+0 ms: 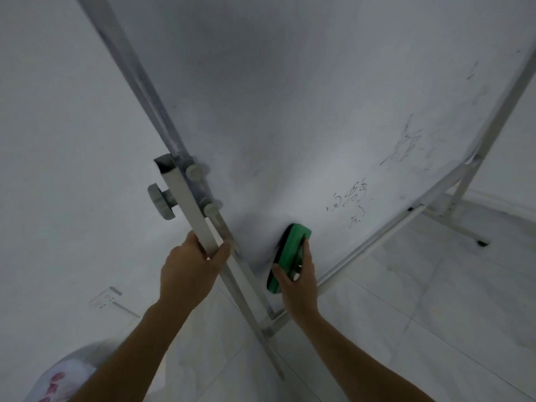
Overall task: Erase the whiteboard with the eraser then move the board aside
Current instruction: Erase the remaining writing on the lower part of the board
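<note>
- Our left hand (191, 265) curls fingers and thumb round the post (191, 198) of the stand, just below the grey knobs (161, 201) at the board's left edge.
- Our right hand (298, 280) grips the green eraser (290, 253), its dark felt against the board (290, 111) near the lower left corner.
- Dark writing (351, 198) shows right of the eraser, with more farther right.
- The stand's feet rest on a pale tiled floor (406, 285).
</note>
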`<action>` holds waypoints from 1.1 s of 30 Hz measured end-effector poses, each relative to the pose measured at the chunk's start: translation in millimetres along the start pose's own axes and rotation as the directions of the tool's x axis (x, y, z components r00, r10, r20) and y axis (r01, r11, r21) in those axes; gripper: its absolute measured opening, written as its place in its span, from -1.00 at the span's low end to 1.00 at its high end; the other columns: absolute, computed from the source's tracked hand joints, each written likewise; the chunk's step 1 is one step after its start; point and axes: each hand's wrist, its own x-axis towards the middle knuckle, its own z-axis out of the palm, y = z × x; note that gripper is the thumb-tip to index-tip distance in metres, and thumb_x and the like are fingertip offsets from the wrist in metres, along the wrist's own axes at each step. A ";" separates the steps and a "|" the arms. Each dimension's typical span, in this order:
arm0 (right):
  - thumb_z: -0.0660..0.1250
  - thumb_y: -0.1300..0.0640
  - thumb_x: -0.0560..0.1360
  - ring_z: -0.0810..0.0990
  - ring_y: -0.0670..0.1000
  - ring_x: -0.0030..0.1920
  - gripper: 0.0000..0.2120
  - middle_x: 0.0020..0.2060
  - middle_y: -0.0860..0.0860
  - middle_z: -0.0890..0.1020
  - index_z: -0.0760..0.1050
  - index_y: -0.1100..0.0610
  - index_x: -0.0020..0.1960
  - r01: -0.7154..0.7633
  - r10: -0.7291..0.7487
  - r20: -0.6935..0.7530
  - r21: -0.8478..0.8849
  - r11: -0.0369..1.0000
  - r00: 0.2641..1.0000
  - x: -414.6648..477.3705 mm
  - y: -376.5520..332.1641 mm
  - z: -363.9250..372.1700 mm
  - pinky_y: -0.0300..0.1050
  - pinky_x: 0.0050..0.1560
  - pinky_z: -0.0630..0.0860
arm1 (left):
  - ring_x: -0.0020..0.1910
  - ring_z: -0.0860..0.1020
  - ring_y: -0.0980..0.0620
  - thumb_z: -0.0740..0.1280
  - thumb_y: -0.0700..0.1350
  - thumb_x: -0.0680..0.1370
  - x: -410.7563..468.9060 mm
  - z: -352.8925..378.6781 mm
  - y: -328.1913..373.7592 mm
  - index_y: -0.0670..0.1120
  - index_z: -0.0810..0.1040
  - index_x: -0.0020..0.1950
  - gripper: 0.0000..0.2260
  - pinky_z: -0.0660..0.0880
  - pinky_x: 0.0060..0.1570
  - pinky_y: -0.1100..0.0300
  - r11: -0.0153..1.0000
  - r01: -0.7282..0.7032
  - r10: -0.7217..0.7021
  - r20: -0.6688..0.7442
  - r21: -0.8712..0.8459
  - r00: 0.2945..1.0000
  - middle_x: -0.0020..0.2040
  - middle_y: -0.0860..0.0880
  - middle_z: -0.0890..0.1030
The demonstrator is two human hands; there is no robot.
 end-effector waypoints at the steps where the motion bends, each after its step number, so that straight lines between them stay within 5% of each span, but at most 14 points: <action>1: 0.41 0.01 0.48 0.47 0.01 0.13 -0.16 0.22 -0.05 0.38 -0.06 -0.14 0.56 -0.020 0.020 -0.017 -0.028 0.999 1.000 11.3 -1.3 -11.6 -0.05 0.03 0.58 | -0.30 0.54 0.09 0.27 0.21 0.56 -3.2 -7.4 1.2 -0.08 0.52 0.17 -0.60 0.51 -0.21 0.21 0.968 -0.044 0.032 0.053 0.247 0.998 -0.22 0.08 0.56; 3: 0.39 -0.03 0.48 0.49 0.11 0.16 -0.18 0.30 0.05 0.43 -0.06 -0.11 0.55 -0.138 0.136 -0.051 -0.038 0.990 0.989 34.8 -6.7 -35.0 0.08 0.11 0.55 | -0.35 0.49 0.18 0.16 0.31 0.56 -11.0 -20.1 10.0 0.01 0.55 0.17 -0.56 0.36 -0.26 0.33 0.809 -0.156 0.093 0.137 0.567 0.986 -0.29 0.18 0.49; 6: 0.37 -0.07 0.49 0.48 0.08 0.14 -0.21 0.25 -0.01 0.43 -0.03 -0.08 0.56 -0.106 0.106 -0.119 0.003 0.994 0.987 60.4 -24.9 -59.2 0.04 0.13 0.52 | -0.40 0.46 0.21 0.11 0.32 0.57 -13.1 -27.6 32.1 0.09 0.50 -0.03 -0.65 0.33 -0.28 0.37 0.715 -0.243 0.156 0.189 0.655 0.970 -0.37 0.20 0.39; 10: 0.37 -0.14 0.47 0.51 0.02 0.14 -0.22 0.25 -0.08 0.43 0.01 -0.16 0.54 0.094 -0.074 -0.209 0.092 0.991 0.975 79.9 -54.8 -60.1 0.04 0.08 0.59 | -0.45 0.48 0.18 0.19 0.24 0.57 -0.8 -21.9 51.4 -0.01 0.42 -0.31 -0.60 0.36 -0.37 0.33 0.835 -0.166 0.108 0.140 0.524 0.984 -0.41 0.12 0.47; 13: 0.36 -0.11 0.49 0.48 -0.04 0.13 -0.22 0.21 -0.13 0.39 -0.03 -0.15 0.55 0.112 -0.092 -0.190 0.096 0.989 0.977 83.6 -51.3 -49.7 -0.10 0.01 0.58 | -0.39 0.54 0.12 0.29 0.14 0.57 4.1 -4.7 44.1 0.01 0.51 -0.35 -0.66 0.38 -0.30 0.26 0.934 -0.083 0.077 0.030 0.348 0.997 -0.35 0.06 0.58; 17: 0.33 -0.07 0.52 0.50 0.08 0.06 -0.20 0.25 0.10 0.45 -0.12 -0.12 0.56 -0.147 0.142 -0.083 -0.053 0.988 0.986 98.8 -15.5 -55.6 -0.05 -0.02 0.54 | -0.11 0.58 -0.09 0.32 0.10 0.54 0.3 21.0 42.6 0.05 0.54 -0.12 -0.84 0.46 -0.07 0.07 0.966 0.026 -0.008 -0.072 0.259 0.997 -0.02 -0.04 0.57; 19: 0.32 -0.11 0.51 0.52 0.18 0.11 -0.19 0.28 0.15 0.46 -0.11 -0.09 0.56 -0.274 0.271 -0.046 -0.115 0.955 0.962 110.6 -11.1 -64.1 0.03 0.07 0.55 | 0.04 0.58 -0.13 0.27 0.18 0.56 -0.8 31.6 48.8 0.03 0.48 0.18 -0.70 0.48 0.05 0.02 0.911 0.090 -0.102 0.007 0.403 0.995 0.12 -0.06 0.57; 21: 0.32 -0.12 0.51 0.51 0.17 0.13 -0.20 0.29 0.13 0.44 -0.11 -0.10 0.56 -0.209 0.202 -0.073 -0.109 0.972 0.977 119.9 -21.3 -71.4 0.00 0.08 0.53 | 0.14 0.57 -0.06 0.21 0.24 0.57 -0.7 40.5 58.9 0.08 0.41 0.32 -0.60 0.46 0.15 0.04 0.842 0.072 -0.136 0.082 0.535 0.987 0.19 0.01 0.60; 23: 0.32 -0.11 0.52 0.48 0.09 0.09 -0.21 0.25 0.07 0.42 -0.11 -0.12 0.56 -0.072 0.065 -0.119 -0.058 0.996 0.991 126.3 -40.2 -79.7 -0.04 0.05 0.52 | 0.11 0.58 0.02 0.18 0.23 0.59 -1.6 48.5 80.2 0.10 0.44 0.32 -0.63 0.47 0.14 0.10 0.854 -0.032 -0.038 0.123 0.519 0.992 0.17 0.07 0.62; 25: 0.33 -0.11 0.51 0.43 0.00 0.04 -0.21 0.15 -0.02 0.36 -0.09 -0.13 0.56 0.058 -0.064 -0.158 -0.039 0.998 0.985 134.7 -57.8 -87.0 -0.07 -0.01 0.52 | 0.08 0.61 -0.04 0.22 0.15 0.60 3.8 58.0 98.8 0.00 0.52 0.27 -0.66 0.52 0.08 0.08 0.871 -0.223 0.208 0.083 0.438 0.975 0.16 0.00 0.63; 28: 0.32 -0.11 0.52 0.41 -0.05 -0.01 -0.20 0.12 -0.07 0.30 -0.12 -0.14 0.56 0.129 -0.148 -0.164 -0.121 0.984 0.975 138.8 -63.5 -91.9 -0.13 -0.07 0.47 | 0.22 0.56 -0.27 0.30 0.02 0.53 29.0 71.6 124.0 -0.20 0.59 0.19 -0.64 0.54 0.14 -0.14 0.714 -0.504 0.613 -0.087 0.486 0.785 0.25 -0.25 0.58; 30: 0.29 -0.12 0.52 0.42 0.00 -0.01 -0.18 0.15 0.01 0.36 -0.19 -0.14 0.55 0.056 -0.079 -0.101 -0.211 0.976 0.992 137.4 -43.6 -94.1 -0.09 -0.07 0.49 | 0.38 0.43 -0.28 0.34 -0.07 0.52 47.4 79.8 141.5 -0.22 0.58 0.25 -0.64 0.43 0.29 -0.20 0.605 -0.597 0.735 -0.082 0.527 0.673 0.36 -0.30 0.48; 33: 0.30 -0.12 0.52 0.52 0.11 0.00 -0.15 0.17 0.14 0.47 -0.22 -0.08 0.56 -0.215 0.233 0.031 -0.285 0.934 0.972 138.2 -15.0 -101.4 0.03 -0.01 0.59 | 0.50 0.25 -0.26 0.28 -0.11 0.55 67.6 92.1 155.9 -0.21 0.53 0.33 -0.62 0.30 0.39 -0.26 0.513 -0.613 0.764 0.007 0.601 0.646 0.48 -0.29 0.32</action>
